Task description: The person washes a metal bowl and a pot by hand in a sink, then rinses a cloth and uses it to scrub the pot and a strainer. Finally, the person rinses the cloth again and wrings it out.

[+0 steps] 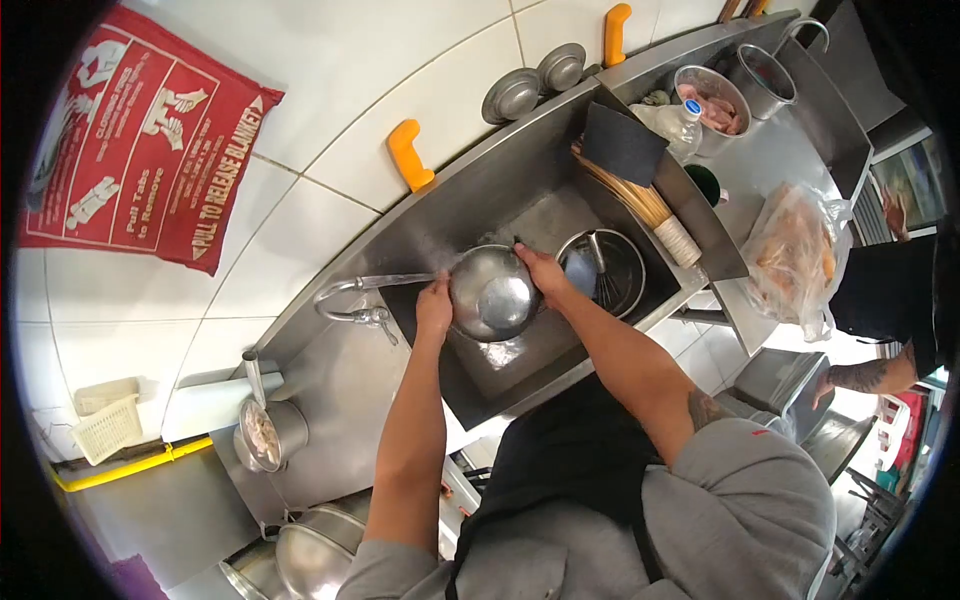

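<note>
A round, shiny stainless steel bowl (492, 295) is held over the sink (540, 350) between both of my hands. My left hand (435, 306) grips its left edge, right beside the end of the faucet (350, 290). On the upper right side, my right hand (541, 273) has its fingers closed on the rim. Just right of that hand, a round metal pot (641, 272) stands in the sink with a whisk (602, 268) in it. Behind the pot leans a bundle of thin sticks (640, 205) wrapped in white.
Orange handles (408, 155) line the tiled wall. A plastic bottle (683, 128), a pot of raw meat (712, 110) and a bagged item (795, 255) sit on the right counter. Left of the sink stands another pot (270, 437). A person's tattooed arm (870, 375) shows at right.
</note>
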Tool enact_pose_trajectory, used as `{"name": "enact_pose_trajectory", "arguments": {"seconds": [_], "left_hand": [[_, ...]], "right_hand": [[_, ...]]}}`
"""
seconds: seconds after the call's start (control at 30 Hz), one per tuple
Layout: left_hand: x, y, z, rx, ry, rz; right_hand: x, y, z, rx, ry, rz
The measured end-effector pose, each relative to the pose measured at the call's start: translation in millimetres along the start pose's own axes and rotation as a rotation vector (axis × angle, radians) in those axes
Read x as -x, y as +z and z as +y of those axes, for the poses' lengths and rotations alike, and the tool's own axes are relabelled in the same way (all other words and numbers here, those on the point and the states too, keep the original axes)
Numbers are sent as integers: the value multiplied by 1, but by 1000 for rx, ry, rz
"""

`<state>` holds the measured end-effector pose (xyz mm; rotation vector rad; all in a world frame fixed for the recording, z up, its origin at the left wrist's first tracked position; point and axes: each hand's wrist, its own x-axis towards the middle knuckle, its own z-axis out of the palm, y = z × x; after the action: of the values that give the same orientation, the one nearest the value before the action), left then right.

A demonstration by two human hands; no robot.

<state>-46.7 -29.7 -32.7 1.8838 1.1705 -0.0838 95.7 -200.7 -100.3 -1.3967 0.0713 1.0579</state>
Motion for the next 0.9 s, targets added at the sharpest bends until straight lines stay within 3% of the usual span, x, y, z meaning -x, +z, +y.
{"name": "enact_pose_trajectory", "arguments": {"seconds": [0.07,0.1,0.13,0.2,0.3,0.4,0.43,0.47,0.53,0.63,0.73,0.83,0.9], "left_hand": [[8,1,8,289,-309,-191],[15,1,16,433,-462,-291],[19,2,21,575,-615,-393],[14,6,-1,598,-542,-436],[15,3,-5,432,-587,-510],[28,21,0,-197,-229,-330],[26,34,-13,-624,199,-120],[26,46,-28,-773,304,-49],[66,55,7,-1066,512,100],[115,53,54,-1401,653,224],[121,31,90,-1174,624,128],[98,12,112,-720,525,-48],[86,31,104,-507,451,-104]], "right_hand": [[14,-1,-2,424,-216,190],[29,6,-3,543,-224,131],[54,17,-6,817,-502,161],[79,24,1,934,-632,11],[86,9,18,922,-460,-302],[94,-14,20,880,-437,-147],[94,-23,16,844,-366,-43],[95,-35,12,823,-336,24],[110,-53,-14,781,-276,160],[112,-81,-20,639,-431,298],[109,-111,-28,620,-444,436],[126,-118,-58,241,-407,587],[142,-126,-70,2,-307,517]]}}
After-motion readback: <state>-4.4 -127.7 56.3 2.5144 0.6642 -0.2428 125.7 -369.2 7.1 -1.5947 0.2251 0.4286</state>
